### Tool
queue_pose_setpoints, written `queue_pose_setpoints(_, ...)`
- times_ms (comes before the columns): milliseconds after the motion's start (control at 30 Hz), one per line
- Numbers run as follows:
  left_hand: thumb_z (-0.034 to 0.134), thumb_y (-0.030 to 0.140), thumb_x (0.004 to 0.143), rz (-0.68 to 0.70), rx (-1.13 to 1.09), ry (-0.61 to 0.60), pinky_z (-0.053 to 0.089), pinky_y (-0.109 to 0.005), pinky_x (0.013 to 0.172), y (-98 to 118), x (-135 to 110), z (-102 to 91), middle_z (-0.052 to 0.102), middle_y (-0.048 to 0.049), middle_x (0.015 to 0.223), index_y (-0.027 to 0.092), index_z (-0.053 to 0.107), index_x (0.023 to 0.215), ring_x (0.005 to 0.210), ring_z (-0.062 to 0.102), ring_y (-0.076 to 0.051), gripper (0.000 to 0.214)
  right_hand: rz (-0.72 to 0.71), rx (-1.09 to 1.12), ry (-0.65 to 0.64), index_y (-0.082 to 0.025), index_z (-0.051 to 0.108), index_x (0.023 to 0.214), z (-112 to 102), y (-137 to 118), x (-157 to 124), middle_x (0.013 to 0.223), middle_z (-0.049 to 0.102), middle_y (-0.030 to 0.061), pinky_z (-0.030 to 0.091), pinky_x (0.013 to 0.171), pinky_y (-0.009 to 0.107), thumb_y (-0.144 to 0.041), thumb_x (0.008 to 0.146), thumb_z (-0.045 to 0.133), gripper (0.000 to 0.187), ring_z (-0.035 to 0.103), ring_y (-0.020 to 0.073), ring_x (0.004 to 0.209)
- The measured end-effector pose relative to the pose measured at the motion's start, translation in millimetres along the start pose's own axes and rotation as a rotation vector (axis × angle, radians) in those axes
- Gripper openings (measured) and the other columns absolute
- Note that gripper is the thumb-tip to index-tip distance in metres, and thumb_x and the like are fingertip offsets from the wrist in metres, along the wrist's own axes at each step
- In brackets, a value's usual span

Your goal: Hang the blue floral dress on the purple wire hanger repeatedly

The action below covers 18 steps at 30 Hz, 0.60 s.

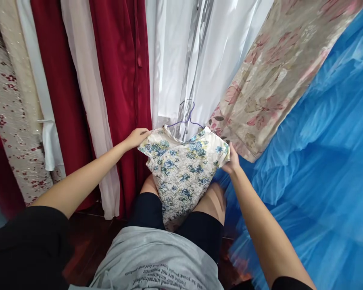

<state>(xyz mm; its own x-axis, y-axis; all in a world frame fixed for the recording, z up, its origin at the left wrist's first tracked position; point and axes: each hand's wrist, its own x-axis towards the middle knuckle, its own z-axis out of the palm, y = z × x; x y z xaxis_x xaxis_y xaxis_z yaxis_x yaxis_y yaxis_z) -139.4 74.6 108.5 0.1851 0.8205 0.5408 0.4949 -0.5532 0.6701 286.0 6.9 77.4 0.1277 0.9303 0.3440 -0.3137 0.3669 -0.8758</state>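
A small cream dress with blue flowers (183, 169) hangs on a purple wire hanger (187, 119) in front of me, its lower part draped over my knees. My left hand (136, 137) is closed on the dress's left shoulder. On the other side, my right hand (232, 161) grips the right shoulder and sleeve. The hanger's hook rises in front of white fabric; where it catches is hidden.
Hanging garments fill the back: dark red cloth (121, 80), white cloth (175, 60), cream spotted fabric (9, 121). A beige floral fabric (269, 76) slants at the right above a large blue tulle skirt (329, 161). Dark wooden floor (87, 241) lies below.
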Motion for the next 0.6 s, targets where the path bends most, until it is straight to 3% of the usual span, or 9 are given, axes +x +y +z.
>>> queue_pose_setpoints(100, 0.068, 0.057, 0.078, -0.016, -0.159, 0.209, 0.040, -0.024, 0.061, 6, -6, 0.7, 0.063, -0.0017, 0.071, 0.014, 0.071, 0.084, 0.066, 0.053, -0.016, 0.044, 0.109, 0.038, -0.020, -0.016, 0.073, 0.088, -5, -18, 4, 0.076, 0.077, 0.0075, 0.062, 0.082, 0.043, -0.044, 0.086, 0.071, 0.029, 0.076, 0.0285, 0.087)
queue_pose_setpoints(200, 0.076, 0.053, 0.072, -0.055, -0.362, 0.377, 0.047, -0.027, 0.070, 34, 12, 1.0, 0.067, -0.0039, 0.081, 0.014, 0.069, 0.092, 0.075, 0.058, -0.017, 0.044, 0.072, 0.095, 0.045, -0.014, 0.073, 0.092, 4, -39, 13, 0.075, 0.076, 0.0060, 0.062, 0.082, 0.042, -0.026, 0.082, 0.072, 0.015, 0.076, 0.0275, 0.083)
queue_pose_setpoints(267, 0.073, 0.051, 0.074, -0.068, -0.444, 0.368, 0.051, -0.032, 0.078, 55, 30, -1.3, 0.068, -0.0059, 0.089, 0.014, 0.067, 0.099, 0.083, 0.062, -0.020, 0.044, 0.041, 0.173, 0.138, -0.014, 0.072, 0.092, 12, -51, 14, 0.079, 0.076, 0.0061, 0.063, 0.082, 0.042, -0.023, 0.086, 0.065, 0.013, 0.075, 0.0259, 0.083)
queue_pose_setpoints(333, 0.068, 0.044, 0.077, 0.019, -0.356, 0.300, 0.052, -0.039, 0.090, 74, 43, -3.0, 0.067, -0.0079, 0.101, 0.015, 0.065, 0.110, 0.097, 0.063, -0.024, 0.044, -0.005, 0.261, 0.303, -0.014, 0.070, 0.089, 20, -59, 5, 0.081, 0.075, 0.0055, 0.063, 0.081, 0.038, -0.020, 0.090, 0.059, 0.013, 0.074, 0.0223, 0.083)
queue_pose_setpoints(433, 0.071, 0.028, 0.069, 0.283, 0.077, 0.167, 0.039, -0.051, 0.112, 87, 39, 4.4, 0.058, -0.0115, 0.135, 0.018, 0.056, 0.136, 0.129, 0.050, -0.034, 0.069, -0.226, 0.304, 0.550, -0.015, 0.069, 0.087, 33, -56, -35, 0.083, 0.073, 0.0023, 0.062, 0.082, 0.030, -0.019, 0.090, 0.059, 0.011, 0.072, 0.0170, 0.083)
queue_pose_setpoints(467, 0.072, 0.023, 0.066, 0.365, 0.221, 0.135, 0.032, -0.055, 0.117, 88, 33, 11.0, 0.052, -0.0125, 0.145, 0.019, 0.050, 0.144, 0.137, 0.042, -0.037, 0.081, -0.326, 0.271, 0.574, -0.015, 0.069, 0.089, 39, -52, -55, 0.085, 0.072, 0.0012, 0.061, 0.082, 0.029, -0.020, 0.090, 0.062, 0.009, 0.071, 0.0164, 0.084)
queue_pose_setpoints(533, 0.074, 0.019, 0.065, 0.494, 0.402, 0.095, 0.020, -0.059, 0.122, 84, 16, 30.3, 0.041, -0.0146, 0.156, 0.020, 0.034, 0.156, 0.145, 0.032, -0.040, 0.099, -0.459, 0.143, 0.551, -0.016, 0.070, 0.093, 55, -43, -100, 0.086, 0.071, 0.0008, 0.060, 0.079, 0.028, -0.028, 0.090, 0.067, 0.013, 0.070, 0.0166, 0.082)
queue_pose_setpoints(600, 0.076, 0.021, 0.069, 0.558, 0.413, 0.094, 0.019, -0.060, 0.123, 77, 1, 53.4, 0.041, -0.0169, 0.155, 0.020, 0.027, 0.159, 0.145, 0.035, -0.039, 0.103, -0.511, -0.044, 0.418, -0.017, 0.070, 0.096, 73, -38, -145, 0.084, 0.070, 0.0004, 0.058, 0.075, 0.027, -0.038, 0.093, 0.066, 0.021, 0.069, 0.0168, 0.079)
